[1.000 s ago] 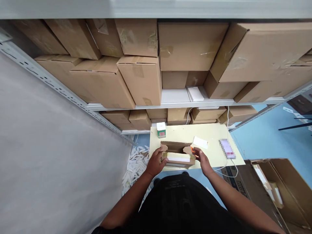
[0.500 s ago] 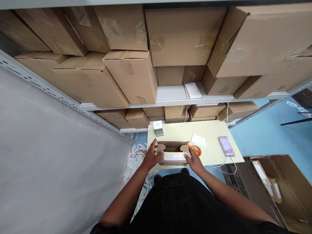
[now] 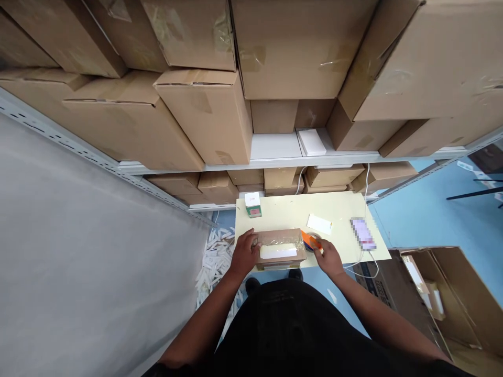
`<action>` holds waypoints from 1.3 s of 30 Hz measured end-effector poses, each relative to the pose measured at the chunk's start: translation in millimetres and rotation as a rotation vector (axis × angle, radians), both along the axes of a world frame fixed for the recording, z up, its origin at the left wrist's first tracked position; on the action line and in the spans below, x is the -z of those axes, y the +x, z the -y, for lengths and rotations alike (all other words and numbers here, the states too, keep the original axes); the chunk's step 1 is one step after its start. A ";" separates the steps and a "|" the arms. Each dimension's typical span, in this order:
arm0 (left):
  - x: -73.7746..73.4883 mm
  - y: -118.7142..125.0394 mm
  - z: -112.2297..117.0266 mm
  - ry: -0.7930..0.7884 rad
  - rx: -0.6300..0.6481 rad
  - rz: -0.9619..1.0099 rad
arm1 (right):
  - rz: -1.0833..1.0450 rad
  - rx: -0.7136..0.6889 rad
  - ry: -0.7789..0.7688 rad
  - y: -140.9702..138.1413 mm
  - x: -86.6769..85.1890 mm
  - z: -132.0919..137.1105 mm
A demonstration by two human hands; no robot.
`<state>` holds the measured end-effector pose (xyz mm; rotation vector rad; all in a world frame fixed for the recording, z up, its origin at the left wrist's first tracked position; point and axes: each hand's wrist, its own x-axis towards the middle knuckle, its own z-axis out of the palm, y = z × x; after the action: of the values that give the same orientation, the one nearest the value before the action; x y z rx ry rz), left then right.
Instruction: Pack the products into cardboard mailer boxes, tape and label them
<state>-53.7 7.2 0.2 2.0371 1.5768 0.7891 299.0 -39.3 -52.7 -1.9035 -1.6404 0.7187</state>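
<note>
A small cardboard box [image 3: 281, 237] lies at the front edge of the pale yellow table [image 3: 341, 207], with clear tape and a white label [image 3: 278, 251] on it. My left hand [image 3: 244, 254] grips the box's left end, thumb on top. Against its right end is an orange tape dispenser [image 3: 307, 240]; my right hand [image 3: 329, 258] has its fingers closed on the dispenser's right side. Part of the dispenser and its roll is hidden by my fingers.
A small white-and-green box [image 3: 253, 204], a white card [image 3: 319, 224] and a phone [image 3: 363, 234] with a white cable are on the table. Shelves of cartons [image 3: 204, 115] rise behind. An open carton [image 3: 451, 293] stands right; paper scraps [image 3: 215, 262] cover the floor left.
The box's open top flaps are now folded shut. My right hand has left the box and moved right onto the tape dispenser. My left hand stays at the box's left end.
</note>
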 end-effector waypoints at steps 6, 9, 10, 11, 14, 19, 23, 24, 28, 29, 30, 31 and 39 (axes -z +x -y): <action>-2.0 3.0 -7.1 0.000 0.074 -0.046 | 0.452 -0.184 -0.188 3.8 19.8 -20.0; 4.8 2.2 -8.8 -0.035 0.090 -0.048 | 0.439 -0.117 -0.135 -9.0 12.6 -25.4; 7.7 0.9 -9.0 -0.041 0.094 -0.046 | 0.371 -0.084 -0.099 -13.3 8.1 -25.0; 10.8 -0.9 -9.0 -0.044 0.100 -0.045 | 0.263 -0.057 -0.075 -17.8 3.1 -23.7; 20.2 -7.7 -7.6 -0.048 0.130 -0.061 | -0.152 -0.025 -0.134 -35.7 -12.7 -16.7; 33.0 -11.7 -5.6 -0.062 0.133 -0.096 | -0.262 -0.040 -0.302 -68.0 -28.7 -19.5; 34.8 0.7 -4.9 -0.051 0.141 -0.093 | -0.299 -0.044 -0.350 -67.3 -24.4 -32.6; 33.9 4.7 -4.1 -0.045 0.137 -0.104 | -0.318 -0.063 -0.362 -62.7 -21.0 -33.7; 29.4 16.8 0.5 -0.026 0.126 -0.204 | -0.178 -0.023 -0.195 -32.0 -2.2 -25.8; 28.6 19.0 1.6 -0.041 0.151 -0.222 | -0.075 0.015 -0.124 -23.0 3.0 -22.8; 28.0 21.2 2.7 -0.065 0.182 -0.230 | 0.039 0.041 -0.077 -14.5 8.2 -20.4; 27.5 23.7 3.5 -0.094 0.212 -0.229 | 0.151 0.044 -0.062 -7.1 13.1 -18.9; 13.5 47.5 4.1 -0.250 0.014 -0.117 | 0.414 -0.138 -0.127 2.0 29.7 -36.9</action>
<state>-6.2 3.1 -13.3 1.9385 1.6319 0.4489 301.0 -2.4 -82.4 -2.1527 -2.0352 0.5132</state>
